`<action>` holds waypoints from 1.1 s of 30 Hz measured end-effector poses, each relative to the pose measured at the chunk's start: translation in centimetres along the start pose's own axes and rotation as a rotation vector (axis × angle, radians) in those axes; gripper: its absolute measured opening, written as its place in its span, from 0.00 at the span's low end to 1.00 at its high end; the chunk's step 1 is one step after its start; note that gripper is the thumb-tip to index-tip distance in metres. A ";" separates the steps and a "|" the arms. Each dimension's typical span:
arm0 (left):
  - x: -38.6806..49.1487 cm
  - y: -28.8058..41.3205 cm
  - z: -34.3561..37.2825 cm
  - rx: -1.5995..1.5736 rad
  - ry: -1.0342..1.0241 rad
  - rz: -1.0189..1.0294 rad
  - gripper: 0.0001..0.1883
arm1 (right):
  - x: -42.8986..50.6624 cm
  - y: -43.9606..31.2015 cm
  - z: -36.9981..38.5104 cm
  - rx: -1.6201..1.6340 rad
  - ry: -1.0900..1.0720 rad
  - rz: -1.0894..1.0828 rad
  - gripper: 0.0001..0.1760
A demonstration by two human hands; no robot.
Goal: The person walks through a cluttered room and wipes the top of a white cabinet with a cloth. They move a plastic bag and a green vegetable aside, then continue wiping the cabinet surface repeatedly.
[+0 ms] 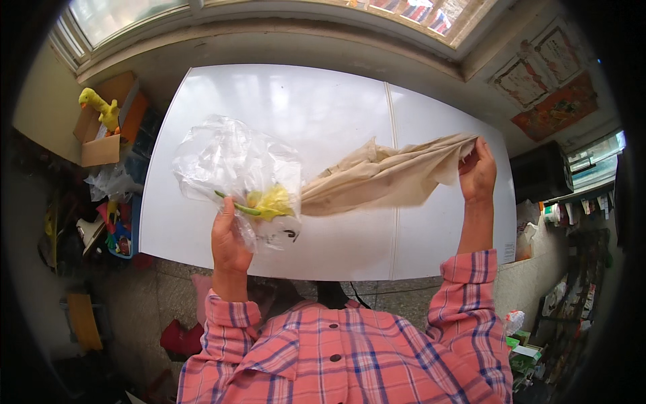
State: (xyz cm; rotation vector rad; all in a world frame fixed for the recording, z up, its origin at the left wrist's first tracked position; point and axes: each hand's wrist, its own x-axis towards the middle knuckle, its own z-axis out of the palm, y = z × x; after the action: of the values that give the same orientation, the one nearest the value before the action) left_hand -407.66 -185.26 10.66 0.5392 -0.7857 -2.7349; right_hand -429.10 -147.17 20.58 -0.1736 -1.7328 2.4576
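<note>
My left hand (229, 242) grips the lower left part of a clear plastic bag (232, 151), close to a thin green stem-like piece (245, 208). Something yellow (274, 201) shows through the plastic, with a small dark curved shape lower down. At the right, my right hand (477, 169) pinches the end of a beige cloth (373, 179). The cloth is stretched across to the bag, where its left end meets or goes behind the plastic; which of these cannot be told. Both things are over a white table (323, 252).
A cardboard box (101, 151) with a yellow plush toy (101, 108) stands left of the table, above a blue bin (133, 227) of mixed items. A black appliance (542, 169) is at the right edge. A window (419, 20) and wall lie beyond the far edge.
</note>
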 end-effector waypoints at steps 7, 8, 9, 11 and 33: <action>1.1 -1.6 1.6 0.082 -0.063 -0.010 0.15 | -0.9 -7.4 5.5 -0.220 -0.066 -0.121 0.17; 1.1 -1.3 1.7 0.081 -0.044 -0.001 0.16 | -1.3 -8.2 6.5 -0.313 -0.173 -0.119 0.17; 1.0 -1.2 2.0 0.067 -0.035 0.022 0.16 | -1.5 -8.9 7.3 -0.389 -0.260 -0.092 0.17; 1.1 -0.9 2.5 0.055 -0.076 0.021 0.16 | -1.8 -9.9 8.5 -0.399 -0.390 -0.035 0.17; -1.3 5.5 0.1 -0.014 -0.008 0.314 0.21 | -9.6 1.7 15.8 -0.607 -0.714 0.019 0.10</action>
State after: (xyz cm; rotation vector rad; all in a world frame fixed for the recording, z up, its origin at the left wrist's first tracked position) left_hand -405.80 -189.29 14.14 0.3671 -0.7796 -2.4530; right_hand -422.32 -164.06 24.41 0.7195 -2.7173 2.0369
